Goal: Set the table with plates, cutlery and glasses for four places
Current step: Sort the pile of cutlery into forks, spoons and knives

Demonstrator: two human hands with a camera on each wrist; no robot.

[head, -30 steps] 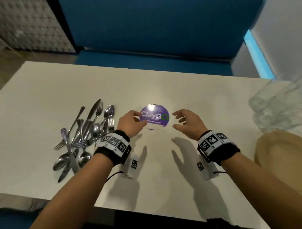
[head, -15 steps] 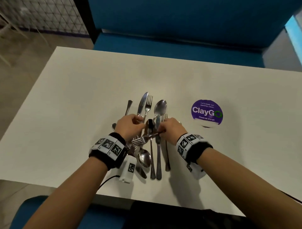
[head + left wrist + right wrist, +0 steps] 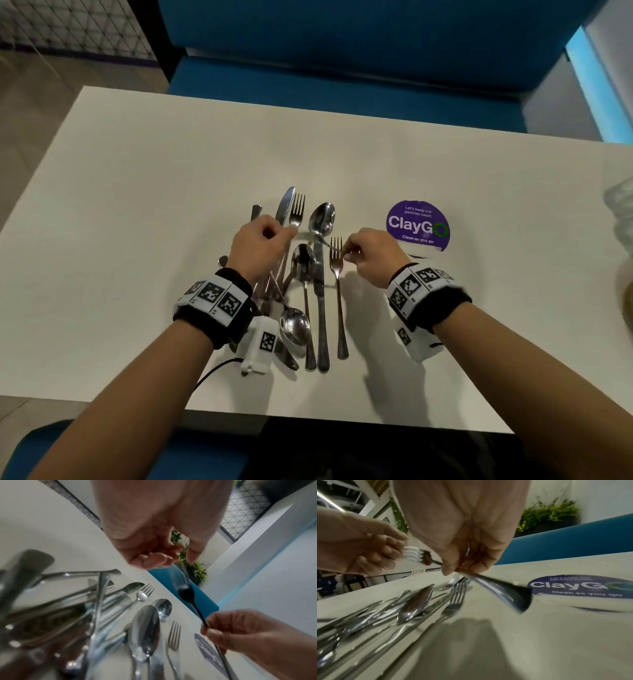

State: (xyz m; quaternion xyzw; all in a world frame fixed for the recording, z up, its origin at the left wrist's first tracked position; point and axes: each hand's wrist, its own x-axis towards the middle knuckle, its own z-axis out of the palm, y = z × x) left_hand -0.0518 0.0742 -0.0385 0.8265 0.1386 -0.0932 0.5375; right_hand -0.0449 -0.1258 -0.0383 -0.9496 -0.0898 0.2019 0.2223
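Observation:
Several steel forks, spoons and knives lie in a loose cutlery pile (image 3: 303,281) on the white table (image 3: 137,240), directly in front of me. One fork (image 3: 323,242) is lifted crosswise above the pile. My right hand (image 3: 349,251) pinches its handle; the broad handle end (image 3: 505,592) sticks out past my fingers. My left hand (image 3: 284,233) has thumb and fingertips closed at the tines (image 3: 186,592). Another fork (image 3: 337,274), a knife (image 3: 320,308) and a spoon (image 3: 322,217) lie side by side on the pile's right.
A round purple ClayGo sticker (image 3: 418,226) sits on the table right of my right hand. At the right edge, clear glassware (image 3: 620,205) and a tan plate rim (image 3: 628,308) barely show. A blue bench (image 3: 342,92) runs along the far side.
My view swung left from the sticker to the cutlery. Both hands moved onto the pile, and the fork rose off it, now stretched between them.

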